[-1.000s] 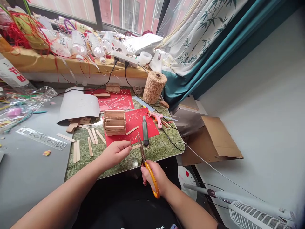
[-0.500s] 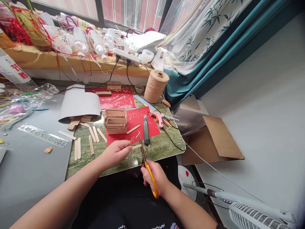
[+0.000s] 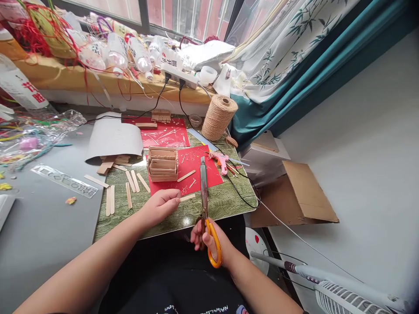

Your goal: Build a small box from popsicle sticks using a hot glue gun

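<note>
My left hand (image 3: 165,204) pinches a wooden craft stick (image 3: 187,198) whose free end points right, over the front of the table. In my right hand (image 3: 214,242) are scissors (image 3: 204,205) with orange handles, the thumb through one loop. Their blades point away from me and look closed, apart from the stick and overlapping the view of a utility knife (image 3: 203,162). Beyond my left hand, a small box built of craft sticks (image 3: 163,165) sits on a red sheet (image 3: 212,176). One loose stick (image 3: 186,175) and thin shavings lie beside it.
Loose craft sticks (image 3: 110,200) are spread at the left of the green wood-patterned table. A pink glue gun (image 3: 220,161) with a black cord lies at the right, near a twine spool (image 3: 220,117). A curved white sheet (image 3: 114,138) and stencil ruler (image 3: 65,179) are at left.
The scissors have moved right, away from the stick, and their blades have come together. My left hand still holds the stick. The whole view has shifted slightly.
</note>
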`<state>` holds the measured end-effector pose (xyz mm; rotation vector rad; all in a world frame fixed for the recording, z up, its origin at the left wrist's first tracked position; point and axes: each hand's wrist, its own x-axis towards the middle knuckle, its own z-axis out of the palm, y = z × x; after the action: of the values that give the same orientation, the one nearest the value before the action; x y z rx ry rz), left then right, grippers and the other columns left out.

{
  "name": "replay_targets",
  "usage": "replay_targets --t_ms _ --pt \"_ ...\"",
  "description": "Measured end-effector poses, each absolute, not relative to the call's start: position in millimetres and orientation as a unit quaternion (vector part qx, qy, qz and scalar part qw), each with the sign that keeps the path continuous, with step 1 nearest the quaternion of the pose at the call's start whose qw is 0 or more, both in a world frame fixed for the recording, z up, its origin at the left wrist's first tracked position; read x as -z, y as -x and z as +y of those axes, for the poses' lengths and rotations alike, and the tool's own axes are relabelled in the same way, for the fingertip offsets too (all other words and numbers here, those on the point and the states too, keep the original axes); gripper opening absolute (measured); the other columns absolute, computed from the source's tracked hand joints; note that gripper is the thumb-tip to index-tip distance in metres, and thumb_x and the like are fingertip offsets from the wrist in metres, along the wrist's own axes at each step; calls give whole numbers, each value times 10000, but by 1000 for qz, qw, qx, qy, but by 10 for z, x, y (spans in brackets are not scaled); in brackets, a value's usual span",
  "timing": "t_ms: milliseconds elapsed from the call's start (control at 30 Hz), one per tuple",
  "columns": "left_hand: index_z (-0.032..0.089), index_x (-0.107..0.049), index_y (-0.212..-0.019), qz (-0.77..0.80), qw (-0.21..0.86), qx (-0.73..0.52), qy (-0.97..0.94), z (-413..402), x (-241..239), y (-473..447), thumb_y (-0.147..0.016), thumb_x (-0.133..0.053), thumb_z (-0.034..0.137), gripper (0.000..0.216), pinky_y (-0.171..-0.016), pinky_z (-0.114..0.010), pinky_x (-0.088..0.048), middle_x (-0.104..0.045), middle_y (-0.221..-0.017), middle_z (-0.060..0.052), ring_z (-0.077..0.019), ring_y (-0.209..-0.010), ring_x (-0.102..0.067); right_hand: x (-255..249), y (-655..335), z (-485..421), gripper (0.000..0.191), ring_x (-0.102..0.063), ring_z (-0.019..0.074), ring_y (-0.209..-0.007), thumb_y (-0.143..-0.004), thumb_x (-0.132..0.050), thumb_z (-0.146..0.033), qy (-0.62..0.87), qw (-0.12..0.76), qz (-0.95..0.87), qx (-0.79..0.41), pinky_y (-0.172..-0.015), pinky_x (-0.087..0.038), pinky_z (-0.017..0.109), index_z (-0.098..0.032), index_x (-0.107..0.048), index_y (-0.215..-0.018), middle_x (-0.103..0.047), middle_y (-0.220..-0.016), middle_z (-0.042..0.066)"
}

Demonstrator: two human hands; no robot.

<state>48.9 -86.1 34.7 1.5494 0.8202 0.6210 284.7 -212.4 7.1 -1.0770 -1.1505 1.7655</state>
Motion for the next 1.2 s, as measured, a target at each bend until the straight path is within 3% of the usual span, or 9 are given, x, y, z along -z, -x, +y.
replay_targets --t_ms 100,367,967,1200 --pt "213 -417 -684 349 571 -288 -685 -873 -335 -478 -1000 -515 503 440 -560 -250 -291 -365 -624 58 -108 -583 -328 -49 -2855 -2164 638 -594 155 -826 -891 -694 -785 381 381 -483 -690 -723 -561 322 -225 -486 -1116 -605 -1064 63" --pt "218 -385 -679 358 522 -297 -714 -880 -341 -494 -976 -499 436 386 -571 -252 -290 -327 -641 57 -110 -598 -327 -119 -2865 -2139 709 -505 136 -721 -860 -592 -899 453 305 -526 -652 -630 -517 299 -240 -496 -1106 -539 -991 24" --pt "218 -372 -676 347 502 -265 -746 -889 -510 -474 -926 -482 363 310 -554 -244 -281 -331 -627 58 -103 -582 -328 -451 -2819 -2120 722 -553 206 -897 -850 -647 -873 498 244 -594 -583 -826 -509 383 -213 -530 -1118 -598 -1064 71" --pt "213 -383 -674 336 482 -257 -767 -908 -491 -499 -965 -465 385 348 -558 -239 -295 -340 -618 57 -103 -581 -337 -494 -2795 -2138 741 -567 201 -877 -845 -641 -882 489 240 -584 -601 -810 -515 384 -225 -508 -1162 -597 -1118 80"
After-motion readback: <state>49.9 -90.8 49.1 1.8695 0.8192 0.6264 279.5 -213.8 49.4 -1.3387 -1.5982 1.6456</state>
